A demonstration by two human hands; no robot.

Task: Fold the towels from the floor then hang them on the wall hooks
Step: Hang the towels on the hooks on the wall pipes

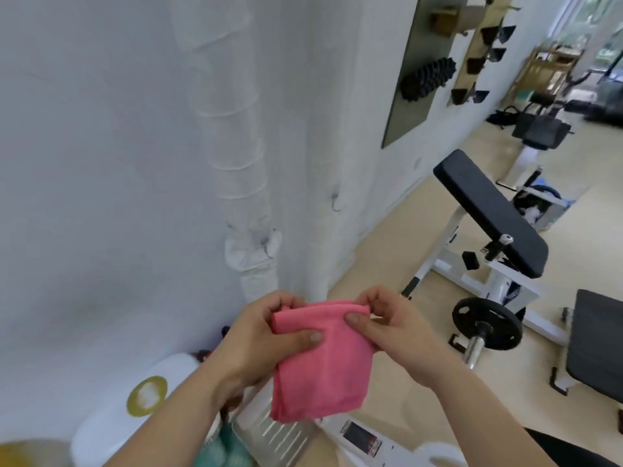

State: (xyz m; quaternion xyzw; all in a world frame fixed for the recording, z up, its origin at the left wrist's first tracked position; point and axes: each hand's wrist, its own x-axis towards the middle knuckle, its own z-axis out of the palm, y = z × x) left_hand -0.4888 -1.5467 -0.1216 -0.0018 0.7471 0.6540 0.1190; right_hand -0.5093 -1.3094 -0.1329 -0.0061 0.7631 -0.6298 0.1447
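Observation:
A folded pink towel [323, 365] hangs in front of me, held up by its top edge. My left hand [256, 342] grips the towel's upper left corner, thumb laid across the front. My right hand [394, 328] pinches the upper right corner between thumb and fingers. On the white wall ahead a small metal hook [336, 201] sticks out, bare, some way above and just right of the towel.
A wrapped white pipe [242, 170] runs down the wall's corner. A black-padded weight bench [488, 217] with a weight plate [485, 323] stands on the floor to the right. A white appliance [135, 409] and a teal cloth [222, 449] lie low at the left.

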